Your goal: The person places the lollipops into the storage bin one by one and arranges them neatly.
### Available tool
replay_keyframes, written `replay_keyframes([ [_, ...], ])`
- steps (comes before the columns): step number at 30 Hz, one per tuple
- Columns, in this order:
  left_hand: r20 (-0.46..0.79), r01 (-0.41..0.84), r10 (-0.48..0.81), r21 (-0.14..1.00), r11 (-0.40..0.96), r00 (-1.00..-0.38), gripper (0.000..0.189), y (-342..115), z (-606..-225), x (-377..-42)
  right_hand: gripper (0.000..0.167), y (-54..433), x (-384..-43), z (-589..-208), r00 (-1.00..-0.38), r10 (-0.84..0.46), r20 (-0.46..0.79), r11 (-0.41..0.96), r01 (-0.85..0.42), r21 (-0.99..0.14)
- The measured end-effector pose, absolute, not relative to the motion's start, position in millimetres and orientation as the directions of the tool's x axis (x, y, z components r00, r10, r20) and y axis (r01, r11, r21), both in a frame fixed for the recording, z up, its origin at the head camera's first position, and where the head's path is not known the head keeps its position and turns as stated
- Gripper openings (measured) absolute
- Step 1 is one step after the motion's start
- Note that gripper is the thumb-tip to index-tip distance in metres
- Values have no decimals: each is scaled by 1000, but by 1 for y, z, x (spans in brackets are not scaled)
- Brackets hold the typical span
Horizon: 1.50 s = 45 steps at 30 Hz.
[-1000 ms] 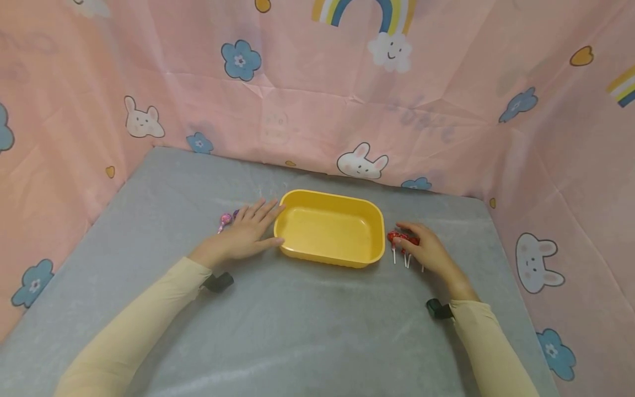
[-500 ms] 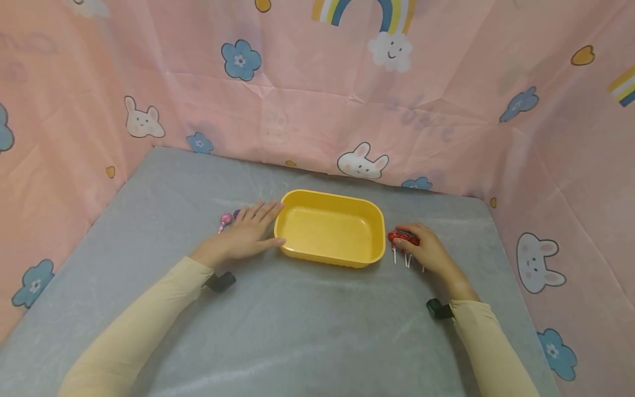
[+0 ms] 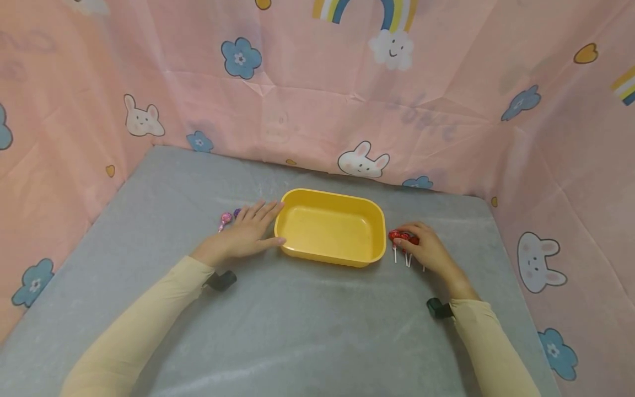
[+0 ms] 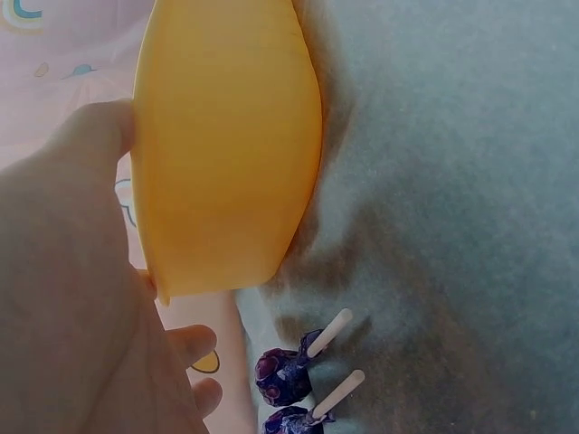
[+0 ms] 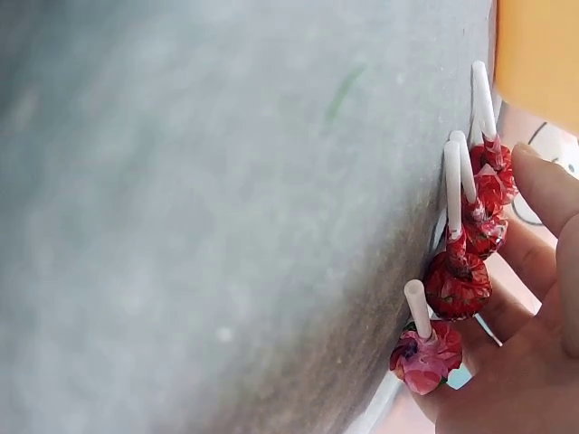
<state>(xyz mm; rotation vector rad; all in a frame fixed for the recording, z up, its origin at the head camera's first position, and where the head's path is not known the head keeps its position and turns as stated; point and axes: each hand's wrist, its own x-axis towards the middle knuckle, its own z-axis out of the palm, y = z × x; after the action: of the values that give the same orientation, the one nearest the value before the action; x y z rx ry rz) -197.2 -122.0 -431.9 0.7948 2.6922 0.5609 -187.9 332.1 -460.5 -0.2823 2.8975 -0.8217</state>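
Note:
A yellow plastic bin stands on the table between both hands. My left hand rests at its left end, fingers spread and straight, thumb touching the rim in the left wrist view. Beside that hand lie a pink lollipop and a purple-wrapped lollipop, partly hidden by the fingers in the head view. Right of the bin my right hand rests over several red-wrapped lollipops, their white sticks pointing towards me. Its fingers are loosely bent behind the candy heads, with the thumb beside the one nearest the bin.
A grey cloth-covered table spreads around the bin. Pink curtain with rabbits, flowers and rainbows hangs along the back and sides. A dark wrist camera sits under the left wrist, another dark camera by the right.
Both hands, the bin and the lollipops stay practically in place. The head view has shifted very slightly.

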Motion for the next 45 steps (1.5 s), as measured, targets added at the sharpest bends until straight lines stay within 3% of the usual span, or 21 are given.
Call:
replay_keyframes([
  [45,-175,434,556,455,778,-813,89,-121,-432,-197,31,326,-193,-460,-985,-173,-3,854,-148,-499],
])
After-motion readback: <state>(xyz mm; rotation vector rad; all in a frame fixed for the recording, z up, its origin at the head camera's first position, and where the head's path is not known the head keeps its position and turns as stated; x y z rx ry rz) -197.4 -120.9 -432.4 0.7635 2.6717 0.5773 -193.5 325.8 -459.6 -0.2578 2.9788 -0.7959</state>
